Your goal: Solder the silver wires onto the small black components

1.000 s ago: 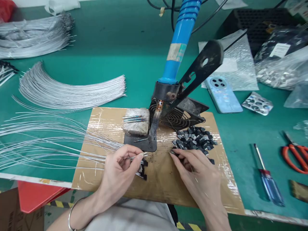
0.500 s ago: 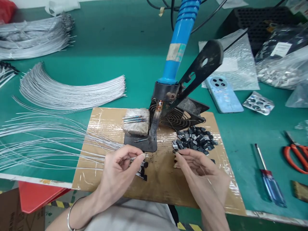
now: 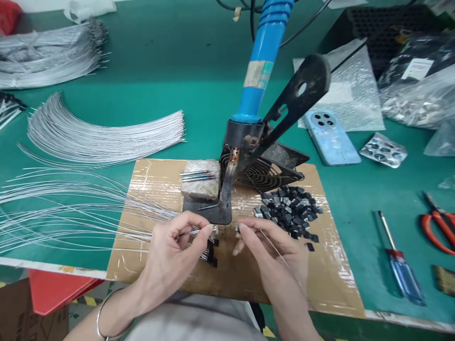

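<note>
My left hand (image 3: 181, 258) is closed, thumb and forefinger pinching the tip of a thin white wire. Beneath it, several black connectors (image 3: 212, 261) show at the ends of other wires. My right hand (image 3: 279, 258) pinches a small black connector (image 3: 238, 228), its end just showing at the fingertips. A thin strand (image 3: 275, 247) runs back over that hand; I cannot tell whether it is solder. The two hands' fingertips face each other, a short gap apart. Above them a blue soldering iron (image 3: 253, 92) points down from a black stand (image 3: 296, 97).
Loose black connectors (image 3: 289, 210) lie heaped on the cardboard (image 3: 334, 279). White wires (image 3: 106, 130) spread over the green table at left. Behind the iron sits a fan (image 3: 270, 166); a pale block (image 3: 201, 187) stands beside it. To the right are a phone (image 3: 332, 139), screwdriver (image 3: 400, 270) and pliers (image 3: 435, 227).
My right hand has moved left from the connector heap towards my left hand, carrying a black connector. My left hand has stayed nearly in place.
</note>
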`<state>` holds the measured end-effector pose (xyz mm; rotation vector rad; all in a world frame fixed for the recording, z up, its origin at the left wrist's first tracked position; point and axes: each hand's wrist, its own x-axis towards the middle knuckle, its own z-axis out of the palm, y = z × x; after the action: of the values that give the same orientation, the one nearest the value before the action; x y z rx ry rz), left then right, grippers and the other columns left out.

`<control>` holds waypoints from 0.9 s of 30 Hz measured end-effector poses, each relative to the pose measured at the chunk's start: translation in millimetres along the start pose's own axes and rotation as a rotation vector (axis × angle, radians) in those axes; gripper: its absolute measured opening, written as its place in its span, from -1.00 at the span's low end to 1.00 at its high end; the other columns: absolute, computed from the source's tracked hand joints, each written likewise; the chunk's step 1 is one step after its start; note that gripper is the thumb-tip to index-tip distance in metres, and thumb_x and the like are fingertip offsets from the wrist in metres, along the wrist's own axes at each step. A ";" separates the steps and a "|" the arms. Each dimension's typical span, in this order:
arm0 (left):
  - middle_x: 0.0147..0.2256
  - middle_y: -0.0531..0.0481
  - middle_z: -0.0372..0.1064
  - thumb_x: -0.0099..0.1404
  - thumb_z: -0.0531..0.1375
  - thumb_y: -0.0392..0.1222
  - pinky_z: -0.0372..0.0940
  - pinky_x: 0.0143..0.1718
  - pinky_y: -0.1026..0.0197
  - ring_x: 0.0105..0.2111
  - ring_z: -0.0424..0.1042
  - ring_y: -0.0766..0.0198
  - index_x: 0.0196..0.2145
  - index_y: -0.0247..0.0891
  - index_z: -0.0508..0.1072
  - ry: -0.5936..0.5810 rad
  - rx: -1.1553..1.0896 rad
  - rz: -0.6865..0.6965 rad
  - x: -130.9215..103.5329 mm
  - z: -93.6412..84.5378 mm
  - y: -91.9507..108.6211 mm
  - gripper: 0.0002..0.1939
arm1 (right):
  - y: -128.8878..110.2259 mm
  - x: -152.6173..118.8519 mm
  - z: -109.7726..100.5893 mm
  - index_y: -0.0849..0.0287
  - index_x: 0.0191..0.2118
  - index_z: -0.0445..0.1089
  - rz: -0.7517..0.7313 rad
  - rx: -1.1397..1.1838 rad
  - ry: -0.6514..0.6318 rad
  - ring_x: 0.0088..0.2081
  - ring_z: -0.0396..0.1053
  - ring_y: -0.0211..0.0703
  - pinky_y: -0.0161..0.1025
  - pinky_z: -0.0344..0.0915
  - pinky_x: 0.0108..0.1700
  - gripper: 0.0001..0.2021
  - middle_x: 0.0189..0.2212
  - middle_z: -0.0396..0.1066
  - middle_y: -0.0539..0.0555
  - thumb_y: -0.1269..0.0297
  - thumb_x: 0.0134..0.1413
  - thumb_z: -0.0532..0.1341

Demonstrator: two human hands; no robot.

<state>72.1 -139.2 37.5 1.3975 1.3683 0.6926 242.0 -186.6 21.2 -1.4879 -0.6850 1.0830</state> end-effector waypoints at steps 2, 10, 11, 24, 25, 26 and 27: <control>-0.47 -0.03 0.49 0.34 0.28 -0.15 0.23 -0.54 0.29 -0.50 0.42 0.27 -0.36 -0.24 0.58 -0.026 -0.028 -0.008 0.4 -0.9 1.8 -0.85 | 0.7 0.2 3.6 0.07 -0.28 0.63 0.033 0.034 -0.024 -0.53 0.48 -0.24 -0.31 0.49 -0.43 -0.89 -0.54 0.53 -0.03 0.18 0.15 0.42; -0.32 -0.09 0.58 0.34 0.26 -0.20 0.21 -0.54 0.29 -0.46 0.44 0.30 -0.41 -0.26 0.54 -0.108 -0.104 -0.004 2.4 -2.2 13.8 -0.83 | 2.8 -3.4 16.0 0.06 -0.30 0.66 0.095 0.153 -0.096 -0.58 0.43 -0.30 -0.37 0.42 -0.49 -0.91 -0.54 0.55 -0.01 0.19 0.12 0.44; -0.31 -0.10 0.59 0.34 0.26 -0.20 0.20 -0.54 0.29 -0.46 0.44 0.30 -0.41 -0.27 0.53 -0.109 -0.102 -0.008 2.4 -2.3 15.4 -0.83 | 3.1 -4.0 16.4 0.05 -0.30 0.67 0.101 0.158 -0.099 -0.57 0.42 -0.32 -0.39 0.42 -0.48 -0.91 -0.52 0.56 -0.02 0.19 0.12 0.44; -0.30 -0.08 0.56 0.33 0.26 -0.22 0.09 -0.56 0.29 -0.49 0.39 0.34 -0.43 -0.28 0.54 -0.121 -0.118 -0.005 2.5 -2.7 19.2 -0.83 | 5.0 -5.2 17.2 0.05 -0.29 0.67 0.100 0.130 -0.081 -0.59 0.42 -0.26 -0.33 0.43 -0.50 -0.88 -0.55 0.54 -0.01 0.14 0.12 0.44; -0.30 -0.08 0.56 0.32 0.26 -0.22 0.11 -0.56 0.29 -0.49 0.40 0.34 -0.43 -0.28 0.53 -0.123 -0.120 -0.004 2.6 -2.7 19.8 -0.83 | 5.5 -5.4 17.1 0.05 -0.29 0.67 0.102 0.134 -0.083 -0.58 0.43 -0.26 -0.32 0.43 -0.50 -0.87 -0.55 0.55 -0.01 0.14 0.12 0.45; -0.30 -0.08 0.56 0.32 0.26 -0.23 0.13 -0.55 0.29 -0.48 0.40 0.34 -0.44 -0.28 0.53 -0.122 -0.121 -0.002 2.8 -2.6 20.1 -0.83 | 6.0 -5.6 17.0 0.05 -0.30 0.67 0.100 0.139 -0.082 -0.58 0.43 -0.26 -0.32 0.44 -0.50 -0.88 -0.54 0.55 -0.01 0.14 0.11 0.45; -0.30 -0.07 0.56 0.31 0.26 -0.23 0.15 -0.53 0.29 -0.48 0.41 0.33 -0.44 -0.28 0.52 -0.121 -0.120 -0.004 3.0 -2.4 20.0 -0.84 | 6.5 -5.8 16.8 0.04 -0.29 0.67 0.102 0.145 -0.085 -0.58 0.43 -0.26 -0.33 0.44 -0.49 -0.88 -0.54 0.56 -0.01 0.14 0.12 0.45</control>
<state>77.8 -132.5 55.9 1.3200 1.2150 0.6652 223.6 -185.7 17.0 -1.3700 -0.5814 1.2536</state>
